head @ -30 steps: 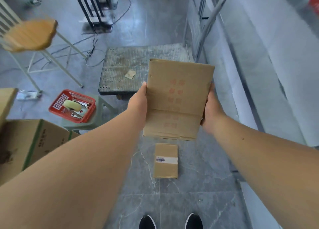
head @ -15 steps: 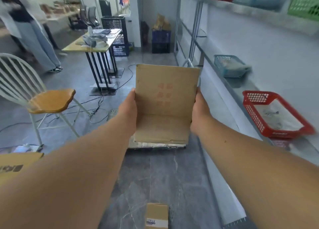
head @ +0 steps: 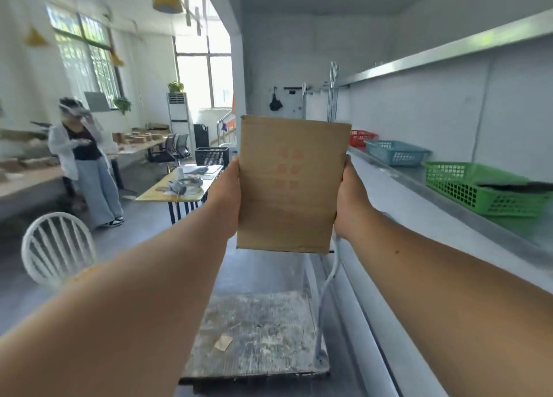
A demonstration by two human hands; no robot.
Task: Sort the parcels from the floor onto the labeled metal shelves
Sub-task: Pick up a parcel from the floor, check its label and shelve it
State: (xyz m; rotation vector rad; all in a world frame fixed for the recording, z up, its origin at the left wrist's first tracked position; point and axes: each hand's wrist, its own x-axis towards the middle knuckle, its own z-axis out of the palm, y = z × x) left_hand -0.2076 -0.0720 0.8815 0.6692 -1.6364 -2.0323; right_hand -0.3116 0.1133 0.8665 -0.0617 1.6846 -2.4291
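You held the parcel (head: 291, 184) upright in front of you with both arms stretched out, well clear of the floor. Your left hand (head: 226, 200) was clamped on its left edge and your right hand (head: 348, 203) on its right edge, the two hands kept apart by the width of the cardboard. The face toward you was plain brown card with faint red printed marks in rows — too blurred to read.

The parcel hung just left of the metal shelf (head: 449, 214), not touching it. Along that shelf stood a green basket (head: 478, 188) nearest you, then a blue basket (head: 395, 152), then a red basket (head: 360, 136) farthest off, partly hidden behind the parcel's top corner. A second shelf (head: 449, 51) ran above them.

Below the parcel sat a flat cart (head: 260, 333) with a scuffed, dusty deck and a small scrap of card lying on it; its pale handle rose at the right side, next to the shelving.

To your left stood a white chair (head: 57, 247) with a spindle back, and beyond it a table (head: 176, 191) carrying loose items. A second person (head: 86, 163) stood by a long bench farther back — near the windows.
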